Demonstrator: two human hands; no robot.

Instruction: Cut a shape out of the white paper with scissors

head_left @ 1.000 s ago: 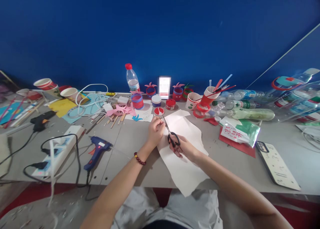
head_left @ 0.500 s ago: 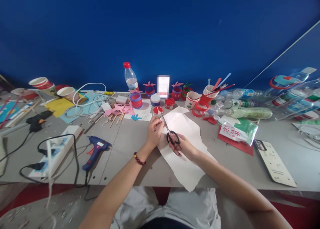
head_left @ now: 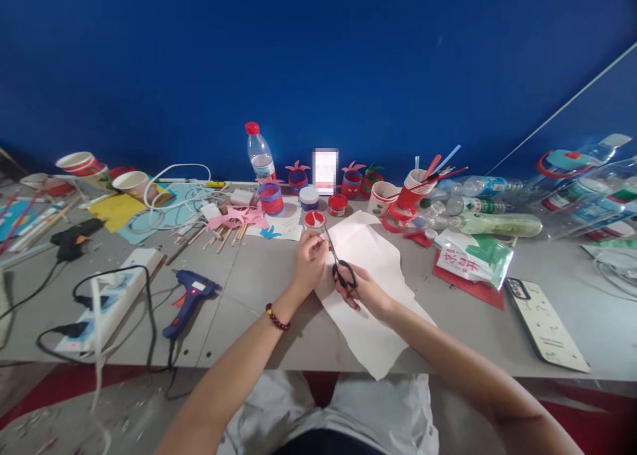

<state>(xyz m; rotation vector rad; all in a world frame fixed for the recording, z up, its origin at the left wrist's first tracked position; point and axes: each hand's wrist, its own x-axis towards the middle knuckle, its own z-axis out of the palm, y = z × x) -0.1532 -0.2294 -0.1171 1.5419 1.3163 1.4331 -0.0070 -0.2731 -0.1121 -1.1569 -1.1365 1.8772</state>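
My right fingers are clamped on the black-handled scissors, right hand over the white paper. Blades point up beside my left hand — fingers curled together there, can't tell what's between the tips. Glue gun lies well left of the left fingers; phone well right of the right ones. Just beyond the left fingertips: red-and-white disc. Farther out — red jar, white-lidded jar, then red-capped bottle upright, slightly left. Blue wall behind.
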